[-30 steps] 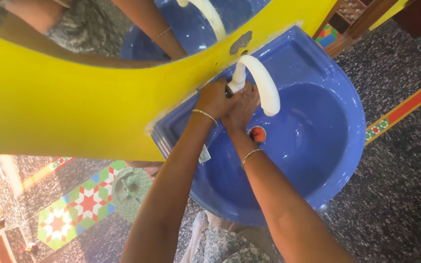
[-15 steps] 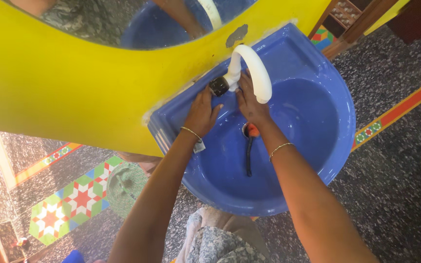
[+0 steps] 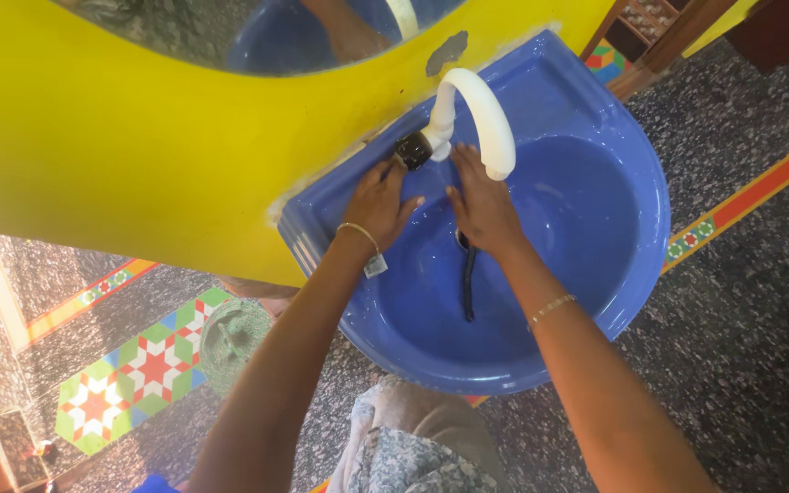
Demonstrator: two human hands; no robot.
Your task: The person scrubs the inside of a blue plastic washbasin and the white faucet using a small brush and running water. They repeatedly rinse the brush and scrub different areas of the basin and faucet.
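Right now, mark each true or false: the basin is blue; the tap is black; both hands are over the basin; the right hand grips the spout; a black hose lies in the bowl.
1. The basin is blue. True.
2. The tap is black. False: it is white.
3. Left hand and right hand are over the basin. True.
4. The right hand grips the spout. False: open beneath it.
5. A black hose lies in the bowl. True.

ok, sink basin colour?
Blue, glossy; the sink basin shows in the head view.
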